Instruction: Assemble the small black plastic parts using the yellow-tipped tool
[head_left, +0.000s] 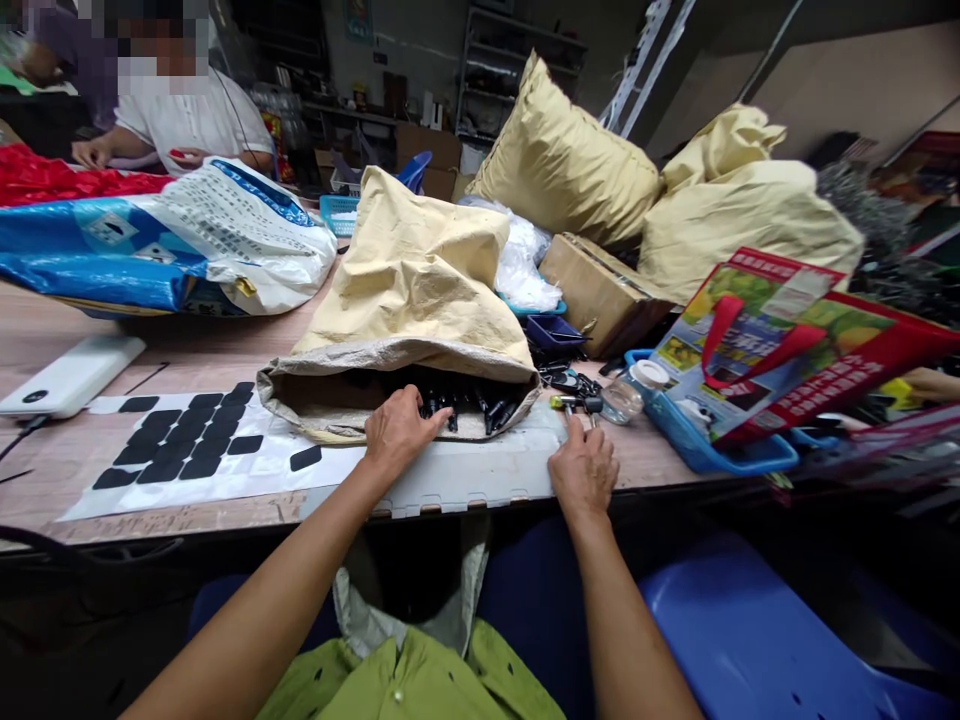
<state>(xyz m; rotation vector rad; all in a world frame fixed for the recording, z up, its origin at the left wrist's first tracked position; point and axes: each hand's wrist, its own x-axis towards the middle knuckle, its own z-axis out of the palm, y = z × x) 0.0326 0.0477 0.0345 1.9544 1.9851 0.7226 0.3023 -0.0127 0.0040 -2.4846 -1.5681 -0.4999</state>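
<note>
Parts point(498, 412) in sack point(420, 280) on table point(217, 347); power bank point(86, 372) left, tray point(701, 452) right.

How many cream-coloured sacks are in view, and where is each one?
3: an open sack in front, at the left hand; a plump sack behind it to the right; a bunched sack farther right. Its folds may hide another.

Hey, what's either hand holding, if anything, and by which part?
Cannot tell: the left hand is at the open sack and black pieces, the right hand at small items.
</note>
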